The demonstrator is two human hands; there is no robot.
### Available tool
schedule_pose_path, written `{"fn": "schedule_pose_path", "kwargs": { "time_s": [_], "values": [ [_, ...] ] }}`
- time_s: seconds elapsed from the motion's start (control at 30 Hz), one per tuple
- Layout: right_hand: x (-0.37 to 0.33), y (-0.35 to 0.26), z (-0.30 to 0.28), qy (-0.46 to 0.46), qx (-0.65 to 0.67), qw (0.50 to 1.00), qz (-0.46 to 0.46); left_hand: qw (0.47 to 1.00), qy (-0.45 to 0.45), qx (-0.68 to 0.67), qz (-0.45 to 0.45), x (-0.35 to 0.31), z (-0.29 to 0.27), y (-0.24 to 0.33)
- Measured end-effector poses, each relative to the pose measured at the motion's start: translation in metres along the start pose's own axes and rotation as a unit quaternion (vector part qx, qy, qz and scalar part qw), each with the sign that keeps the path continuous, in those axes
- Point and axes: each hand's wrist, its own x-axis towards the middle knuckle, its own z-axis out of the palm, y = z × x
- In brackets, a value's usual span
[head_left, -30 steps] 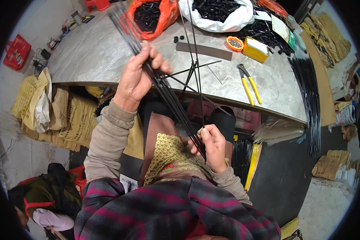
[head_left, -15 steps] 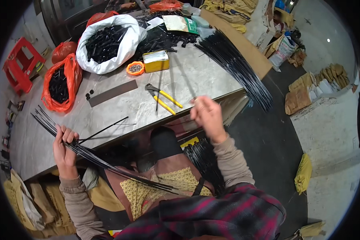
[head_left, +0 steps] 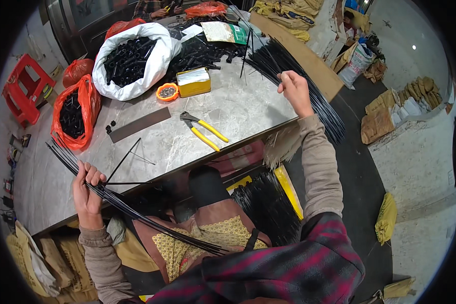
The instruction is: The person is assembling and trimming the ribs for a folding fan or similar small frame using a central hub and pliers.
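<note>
My left hand (head_left: 90,188) is closed around a bundle of thin black rods (head_left: 157,223) at the table's near left edge. The rods slant from the tabletop down across my lap, and a few jointed pieces (head_left: 124,164) stick out sideways onto the table. At the right, my right hand (head_left: 296,93) pinches the end of one thin black rod (head_left: 266,43), which points up and away to the left with short side arms hanging from it. Beneath and beside that hand lies a fanned pile of black rods (head_left: 319,109), overhanging the table's right edge.
Yellow-handled nippers (head_left: 207,133), a dark flat metal bar (head_left: 140,124), an orange dish (head_left: 167,92) and a yellow tin (head_left: 193,87) lie mid-table. Behind are a white sack (head_left: 102,76) and red bag (head_left: 88,114) of black parts. Across the table, another person's hand (head_left: 159,12) shows.
My right hand has moved up and right, from the table's front edge to over the rod pile, carrying its rod along. My left hand keeps its bundle, shifted slightly.
</note>
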Motion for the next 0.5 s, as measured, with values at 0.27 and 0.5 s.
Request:
{"fn": "schedule_pose_path", "kwargs": {
  "time_s": [0.27,0.5],
  "values": [
    [-0.033,0.027,-0.021,-0.012,-0.059,0.998,-0.003,1.0,0.025,0.006,0.007,-0.003,0.008,-0.004],
    [-0.142,0.02,-0.06,-0.049,-0.06,0.991,0.108,1.0,-0.014,-0.007,-0.003,-0.005,0.001,0.001]
  ]
}}
